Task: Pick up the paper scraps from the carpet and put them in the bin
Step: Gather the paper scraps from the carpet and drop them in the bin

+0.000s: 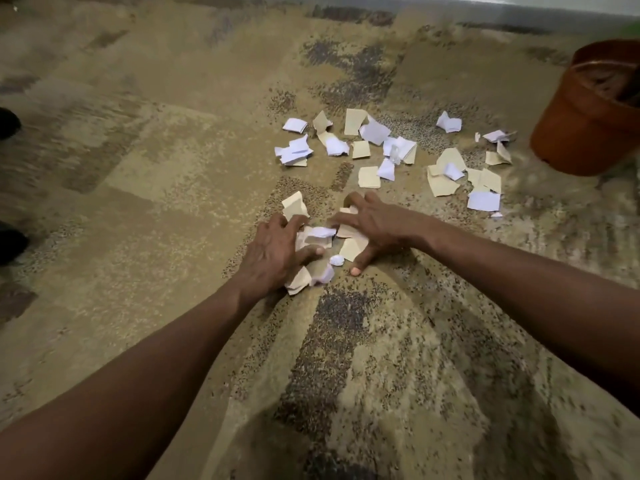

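Several white and cream paper scraps (388, 150) lie scattered on the patterned carpet (156, 168), just beyond my hands. My left hand (273, 254) grips a bunch of crumpled scraps (311, 271) against the carpet, fingers curled round them. My right hand (374, 226) rests with spread fingers on a few cream scraps (353, 245) beside that bunch, thumb tip on the carpet. The brown bin (588, 109) stands at the far right, tilted in view, its rim open towards the top.
A pale wall base (519, 5) runs along the top right. Two dark shapes (10, 240) sit at the left edge; what they are I cannot tell. Bare carpet stretches to the left and in front of me.
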Demonstrator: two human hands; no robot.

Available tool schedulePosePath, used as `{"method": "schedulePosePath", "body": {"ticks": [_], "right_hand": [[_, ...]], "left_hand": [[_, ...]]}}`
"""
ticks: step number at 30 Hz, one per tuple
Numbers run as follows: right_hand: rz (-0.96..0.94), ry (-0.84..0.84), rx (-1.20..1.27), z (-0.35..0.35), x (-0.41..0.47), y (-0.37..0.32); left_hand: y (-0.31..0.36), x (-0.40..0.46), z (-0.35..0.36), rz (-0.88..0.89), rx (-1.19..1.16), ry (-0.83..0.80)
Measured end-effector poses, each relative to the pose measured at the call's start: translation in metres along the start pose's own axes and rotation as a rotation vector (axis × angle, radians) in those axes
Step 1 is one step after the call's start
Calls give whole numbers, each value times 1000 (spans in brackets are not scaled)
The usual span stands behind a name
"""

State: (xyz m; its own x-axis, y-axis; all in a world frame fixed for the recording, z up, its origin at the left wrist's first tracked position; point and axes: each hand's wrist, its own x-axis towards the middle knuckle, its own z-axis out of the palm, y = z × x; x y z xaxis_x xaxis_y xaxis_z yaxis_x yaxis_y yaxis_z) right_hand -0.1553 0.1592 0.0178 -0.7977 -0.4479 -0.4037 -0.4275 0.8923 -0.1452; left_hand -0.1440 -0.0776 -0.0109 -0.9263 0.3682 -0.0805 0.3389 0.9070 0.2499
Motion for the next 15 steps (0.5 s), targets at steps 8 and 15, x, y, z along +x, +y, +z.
{"method": "schedulePosePath", "body": {"ticks": [8,15], "right_hand": [[-10,134,241,4,-11,-10],[70,222,467,4,-21,-24]], "left_hand": [[18,4,0,-3,1,10],[30,-5,-7,-40,-242,171]]}}
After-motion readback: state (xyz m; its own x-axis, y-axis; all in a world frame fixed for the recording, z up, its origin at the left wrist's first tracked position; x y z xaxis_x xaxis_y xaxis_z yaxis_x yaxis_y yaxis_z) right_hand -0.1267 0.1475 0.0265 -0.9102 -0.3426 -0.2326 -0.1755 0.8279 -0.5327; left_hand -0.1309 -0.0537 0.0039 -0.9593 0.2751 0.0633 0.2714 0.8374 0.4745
